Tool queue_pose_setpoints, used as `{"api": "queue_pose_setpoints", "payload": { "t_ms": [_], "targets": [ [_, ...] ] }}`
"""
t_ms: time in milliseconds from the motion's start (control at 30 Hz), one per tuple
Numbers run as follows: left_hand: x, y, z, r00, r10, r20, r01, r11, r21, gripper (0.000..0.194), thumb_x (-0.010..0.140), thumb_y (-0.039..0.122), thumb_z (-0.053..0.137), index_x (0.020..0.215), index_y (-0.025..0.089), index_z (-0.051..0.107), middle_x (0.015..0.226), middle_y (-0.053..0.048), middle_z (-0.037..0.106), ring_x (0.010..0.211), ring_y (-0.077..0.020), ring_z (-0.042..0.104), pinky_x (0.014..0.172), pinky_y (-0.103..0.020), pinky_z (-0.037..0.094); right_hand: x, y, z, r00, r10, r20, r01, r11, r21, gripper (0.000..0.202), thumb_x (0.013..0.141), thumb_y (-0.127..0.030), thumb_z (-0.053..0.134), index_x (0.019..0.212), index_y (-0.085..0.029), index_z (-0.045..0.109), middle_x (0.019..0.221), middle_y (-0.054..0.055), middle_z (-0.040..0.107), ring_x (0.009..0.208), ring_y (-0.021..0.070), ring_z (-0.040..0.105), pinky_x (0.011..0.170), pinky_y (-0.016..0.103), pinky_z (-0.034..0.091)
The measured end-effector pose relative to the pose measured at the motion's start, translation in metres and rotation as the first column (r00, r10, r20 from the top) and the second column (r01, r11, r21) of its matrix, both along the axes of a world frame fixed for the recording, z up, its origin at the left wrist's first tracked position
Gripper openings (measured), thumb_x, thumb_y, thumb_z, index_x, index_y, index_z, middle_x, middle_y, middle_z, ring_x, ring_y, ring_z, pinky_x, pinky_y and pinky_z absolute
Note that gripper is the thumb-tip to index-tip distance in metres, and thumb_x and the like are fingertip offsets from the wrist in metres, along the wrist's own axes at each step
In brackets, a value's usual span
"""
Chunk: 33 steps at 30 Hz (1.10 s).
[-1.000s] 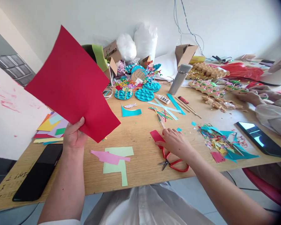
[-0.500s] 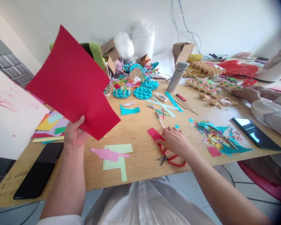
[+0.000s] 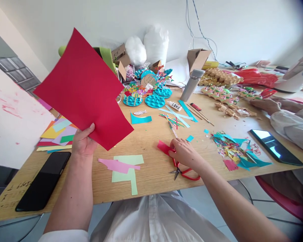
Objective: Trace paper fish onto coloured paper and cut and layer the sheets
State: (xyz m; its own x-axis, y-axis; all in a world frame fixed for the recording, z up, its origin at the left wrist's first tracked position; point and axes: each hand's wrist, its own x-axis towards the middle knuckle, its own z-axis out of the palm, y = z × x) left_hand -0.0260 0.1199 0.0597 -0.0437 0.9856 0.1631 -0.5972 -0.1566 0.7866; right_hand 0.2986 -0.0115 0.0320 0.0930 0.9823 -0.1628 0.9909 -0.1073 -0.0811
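A large sheet of red paper [image 3: 83, 87] with a notch cut out of its right side is raised above the table. My left hand [image 3: 85, 139] is closed on its lower edge, thumb in front. My right hand [image 3: 185, 152] has its fingers pinched on a small red paper strip [image 3: 163, 147] low over the table. Just below that hand lie red-handled scissors [image 3: 189, 174], blades pointing left and partly apart. Between my arms, pale green paper [image 3: 125, 176] lies beneath a pink paper scrap [image 3: 118, 165].
Paper scraps [image 3: 232, 148] and a phone [image 3: 276, 147] lie to the right, near another person's sleeve [image 3: 288, 121]. Another phone [image 3: 44, 181] is at left, beside stacked coloured paper [image 3: 57, 134]. Blue crafts [image 3: 155, 100], a glue bottle [image 3: 175, 106] and a grey flask [image 3: 192, 85] stand farther back.
My right fingers have closed on the small red strip, which is now slightly lifted and shifted left. The red sheet in my left hand has moved a little to the right in view.
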Motion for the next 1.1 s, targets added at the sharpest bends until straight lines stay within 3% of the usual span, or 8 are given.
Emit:
{"api": "queue_pose_setpoints", "payload": {
  "t_ms": [133,200,333,433,667,800,900,1100],
  "targets": [
    [-0.001,0.0,0.001,1.0,-0.012,0.021,0.012,1.0,0.008,0.039,0.068,0.009,0.076,0.105,0.022,0.072,0.118,-0.002,0.072,0.13,-0.0241,0.053,0.105,-0.031,0.05,-0.001,0.007,-0.001,0.998,0.035,-0.044,-0.034,0.999,0.02,0.01,0.086,-0.015,0.051,0.087,-0.018,0.06,0.092,0.006,0.068,0.092,0.0202,0.061,0.077,0.029,0.038],
    [-0.002,0.0,0.001,1.0,-0.009,0.028,0.008,1.0,0.009,0.039,0.069,0.009,0.075,0.106,0.022,0.072,0.119,-0.002,0.071,0.131,-0.0244,0.051,0.106,-0.032,0.049,-0.002,0.01,0.001,0.997,0.049,-0.057,-0.048,0.999,0.022,0.007,0.088,-0.022,0.055,0.09,-0.018,0.06,0.095,0.007,0.068,0.093,0.0207,0.061,0.077,0.029,0.038],
    [-0.003,0.0,0.003,1.0,0.012,0.027,-0.012,1.0,0.003,0.039,0.067,0.01,0.077,0.104,0.021,0.072,0.121,-0.003,0.07,0.134,-0.0273,0.048,0.109,-0.037,0.046,-0.007,0.009,0.005,0.997,0.033,-0.073,-0.033,0.999,0.008,0.029,0.088,-0.045,0.061,0.094,-0.016,0.059,0.096,0.009,0.067,0.092,0.0235,0.062,0.076,0.03,0.042],
    [-0.002,-0.001,0.004,1.0,0.01,0.012,-0.01,1.0,0.005,0.038,0.066,0.011,0.079,0.101,0.021,0.073,0.122,-0.003,0.07,0.135,-0.0289,0.046,0.111,-0.04,0.044,-0.018,0.008,0.001,0.999,0.033,0.006,-0.033,0.998,0.044,0.036,0.089,-0.05,0.058,0.093,-0.014,0.06,0.097,0.013,0.066,0.097,0.0275,0.061,0.082,0.034,0.043],
    [-0.002,-0.001,0.004,1.0,0.012,-0.012,-0.012,1.0,0.014,0.033,0.067,0.012,0.078,0.097,0.024,0.073,0.121,0.0,0.07,0.135,-0.0258,0.046,0.111,-0.038,0.043,-0.036,0.011,-0.007,0.998,0.061,0.009,-0.061,0.996,0.069,0.02,0.092,-0.035,0.056,0.092,-0.015,0.06,0.105,0.017,0.062,0.102,0.0288,0.058,0.088,0.036,0.043],
    [-0.002,-0.001,0.004,1.0,0.018,0.001,-0.018,1.0,0.011,0.034,0.066,0.013,0.08,0.096,0.024,0.072,0.121,-0.001,0.07,0.136,-0.0269,0.045,0.111,-0.039,0.044,-0.035,0.01,-0.007,0.976,0.035,-0.214,-0.015,0.995,0.097,0.009,0.084,-0.023,0.062,0.08,-0.02,0.055,0.097,0.014,0.062,0.1,0.0293,0.057,0.087,0.038,0.042],
    [-0.003,-0.002,0.005,1.0,0.012,0.017,-0.012,1.0,0.0,0.037,0.064,0.014,0.082,0.098,0.023,0.072,0.121,-0.003,0.07,0.135,-0.0284,0.046,0.112,-0.04,0.043,-0.033,0.014,-0.007,0.867,0.014,-0.498,0.05,0.992,0.115,0.013,0.077,-0.014,0.062,0.077,-0.021,0.051,0.083,0.007,0.062,0.085,0.024,0.059,0.078,0.035,0.043],
    [-0.005,-0.002,0.004,0.999,0.017,0.037,-0.016,0.999,-0.034,0.039,0.063,0.013,0.082,0.099,0.021,0.072,0.116,-0.005,0.072,0.129,-0.0283,0.053,0.108,-0.038,0.047,-0.022,0.054,-0.005,0.684,0.081,-0.725,0.042,0.988,0.149,0.026,0.072,-0.026,0.067,0.092,-0.019,0.052,0.072,-0.003,0.058,0.065,0.0138,0.056,0.06,0.026,0.046]
  ]
}}
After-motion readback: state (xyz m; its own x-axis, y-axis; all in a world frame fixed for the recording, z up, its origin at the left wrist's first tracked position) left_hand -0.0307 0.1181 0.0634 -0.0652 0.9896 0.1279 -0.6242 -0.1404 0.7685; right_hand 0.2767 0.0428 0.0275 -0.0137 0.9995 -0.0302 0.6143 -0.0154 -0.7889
